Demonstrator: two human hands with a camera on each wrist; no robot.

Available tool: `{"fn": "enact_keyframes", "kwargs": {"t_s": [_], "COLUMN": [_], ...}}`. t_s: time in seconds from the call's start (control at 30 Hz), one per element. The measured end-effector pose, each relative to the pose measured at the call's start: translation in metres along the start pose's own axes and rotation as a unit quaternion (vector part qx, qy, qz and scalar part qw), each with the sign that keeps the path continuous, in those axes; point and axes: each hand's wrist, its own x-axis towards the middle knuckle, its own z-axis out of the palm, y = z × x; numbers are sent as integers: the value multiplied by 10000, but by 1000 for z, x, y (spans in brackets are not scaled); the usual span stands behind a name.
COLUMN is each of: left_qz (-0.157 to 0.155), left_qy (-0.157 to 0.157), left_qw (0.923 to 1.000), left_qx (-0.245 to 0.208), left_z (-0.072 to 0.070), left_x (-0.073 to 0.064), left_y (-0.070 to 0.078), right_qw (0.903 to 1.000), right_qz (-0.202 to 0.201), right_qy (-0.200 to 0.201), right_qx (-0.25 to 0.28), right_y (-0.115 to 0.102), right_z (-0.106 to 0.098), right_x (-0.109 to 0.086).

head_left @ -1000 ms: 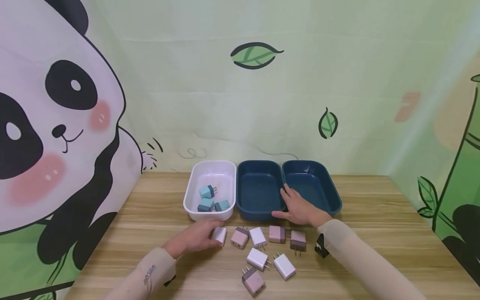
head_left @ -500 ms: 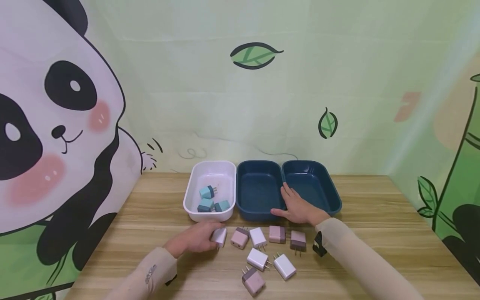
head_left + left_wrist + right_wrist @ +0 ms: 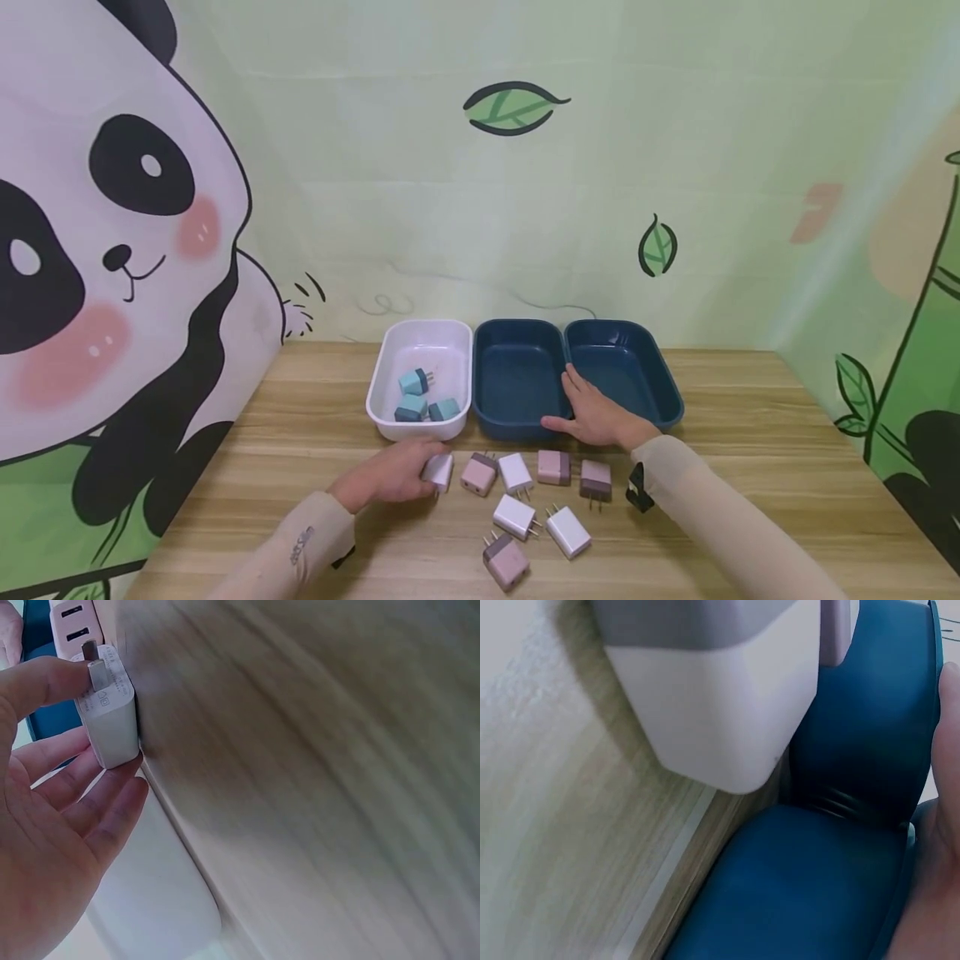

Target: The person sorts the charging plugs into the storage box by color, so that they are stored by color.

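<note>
My left hand (image 3: 392,473) pinches a white plug-in charger (image 3: 441,472) on the table, just in front of a white bin (image 3: 372,392). In the left wrist view the thumb lies by the metal prongs of that charger, and the fingers are on its far side. My right hand (image 3: 598,417), fingers straight, rests on the front rims of a middle blue bin (image 3: 517,375) and a right blue bin (image 3: 622,375). Pink chargers (image 3: 554,467) and more white chargers (image 3: 568,532) lie in front of the bins. Inside the white bin sit three teal chargers (image 3: 412,408).
The three bins stand side by side near the back of the wooden table (image 3: 720,467). Behind them hangs a green backdrop (image 3: 360,167) with a panda and leaves. Close to the right wrist camera, a two-tone pink charger (image 3: 720,705) covers part of the view.
The white charger at my left hand has turned slightly, with its prongs showing toward the front edge. My right hand stays in place on the blue bins.
</note>
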Motion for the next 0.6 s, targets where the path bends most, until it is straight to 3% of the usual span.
{"fn": "enact_keyframes", "kwargs": {"t_s": [0.27, 0.6], "left_qz": [270, 265], "left_qy": [336, 256], "left_qw": [9991, 9991], "left_qx": [6, -226], "left_z": [-4, -21], "left_x": [-2, 1], "left_y": [1, 16], "right_qw": [10000, 9999], "right_qz": [38, 52], "right_qy": [15, 97], "right_qx": [-59, 16], "right_y": [1, 4], "right_z": [-1, 0], "right_x": [0, 2]}}
